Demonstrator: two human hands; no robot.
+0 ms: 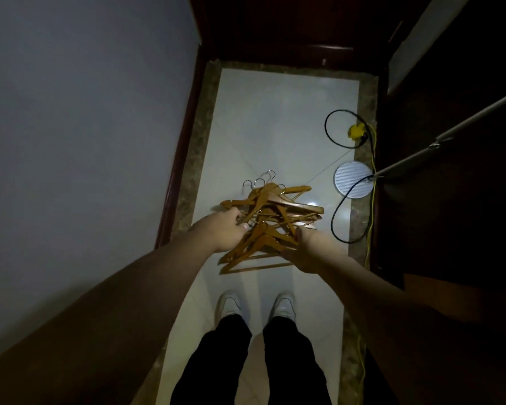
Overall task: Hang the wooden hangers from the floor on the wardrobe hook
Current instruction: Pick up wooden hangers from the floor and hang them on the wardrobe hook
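Both arms are stretched out forward and down, and both hands are on the bundle. The left hand (227, 230) comes in from the left with its back to the camera and its fingers curled into the tangle of wooden hangers (270, 210), thumb tucked against the wood. The right hand (306, 249) is turned inward, thumb on top and fingers wrapped under the ends of the nearest hangers. The whole bunch sits between the two hands, over the pale floor (275, 118) just ahead of the white shoes (231, 305), its metal hooks (259, 182) pointing away from the person. A plain wall (70, 112) runs along the left. To the right, a black cable (338, 217) loops beside a round white disc (352, 179), and a pale pole (450, 133) slants up from it.
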